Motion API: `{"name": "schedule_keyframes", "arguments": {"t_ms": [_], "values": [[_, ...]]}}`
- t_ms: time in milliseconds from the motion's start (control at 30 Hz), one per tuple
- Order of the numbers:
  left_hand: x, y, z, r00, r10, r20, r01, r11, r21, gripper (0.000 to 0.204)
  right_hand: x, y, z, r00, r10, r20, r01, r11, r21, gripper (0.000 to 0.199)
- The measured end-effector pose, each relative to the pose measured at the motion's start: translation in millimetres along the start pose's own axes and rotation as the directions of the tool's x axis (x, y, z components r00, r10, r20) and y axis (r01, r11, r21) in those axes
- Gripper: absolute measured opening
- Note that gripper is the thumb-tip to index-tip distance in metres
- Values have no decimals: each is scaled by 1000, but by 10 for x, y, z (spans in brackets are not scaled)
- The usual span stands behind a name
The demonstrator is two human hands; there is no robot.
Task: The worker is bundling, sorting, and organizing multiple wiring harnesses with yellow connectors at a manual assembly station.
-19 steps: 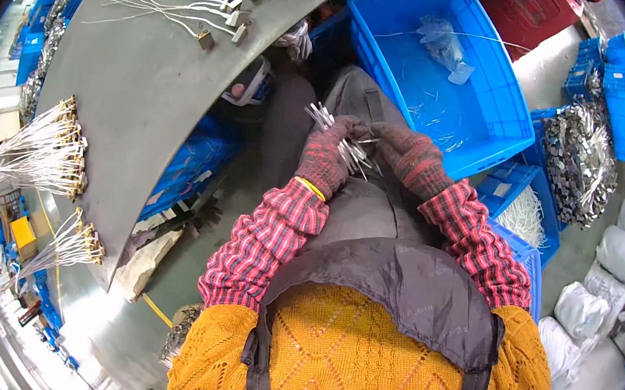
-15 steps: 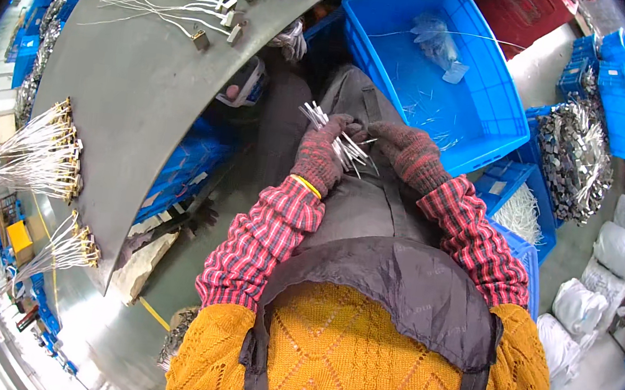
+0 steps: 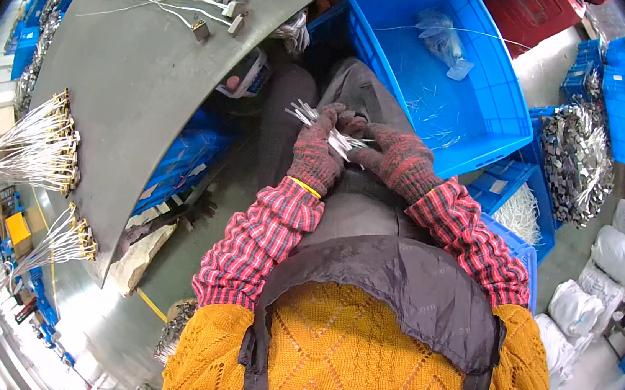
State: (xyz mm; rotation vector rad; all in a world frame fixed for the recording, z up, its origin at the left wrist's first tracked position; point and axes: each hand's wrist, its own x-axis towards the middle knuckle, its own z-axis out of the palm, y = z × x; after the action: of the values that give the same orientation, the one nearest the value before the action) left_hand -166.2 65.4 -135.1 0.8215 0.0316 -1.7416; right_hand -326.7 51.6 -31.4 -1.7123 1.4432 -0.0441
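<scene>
Over my lap, my left hand (image 3: pixel 319 146), in a dark red-and-grey knit glove, is closed around a bundle of short white wires (image 3: pixel 343 143). The wires stick out past both sides of the fist. My right hand (image 3: pixel 401 159), gloved alike, is closed at the bundle's right-hand ends, its thumb and fingers against the wires. How many wires the right fingers grip is hidden.
A grey curved table (image 3: pixel 126 74) at the left carries white-wired parts with small metal blocks (image 3: pixel 201 30) and a dense wire bundle (image 3: pixel 33 144). Right of my knees stands a blue crate (image 3: pixel 444 125) holding a plastic bag (image 3: pixel 444 44) and wire scraps. More bins stand beyond.
My right hand has moved slightly left, in against the wire ends. The bundle in my left hand is now tilted a little flatter.
</scene>
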Motion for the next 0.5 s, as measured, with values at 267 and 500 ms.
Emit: {"name": "schedule_keyframes", "arguments": {"t_ms": [267,500], "values": [[-43,-21,52,996,50,-77,-54,997,-48,30,262,150,393,992,86,94,-38,905,-424,42],[-147,177,145,1000,0,18,4,980,-197,26,-21,98,10,997,-75,12,74,921,-382,28]]}}
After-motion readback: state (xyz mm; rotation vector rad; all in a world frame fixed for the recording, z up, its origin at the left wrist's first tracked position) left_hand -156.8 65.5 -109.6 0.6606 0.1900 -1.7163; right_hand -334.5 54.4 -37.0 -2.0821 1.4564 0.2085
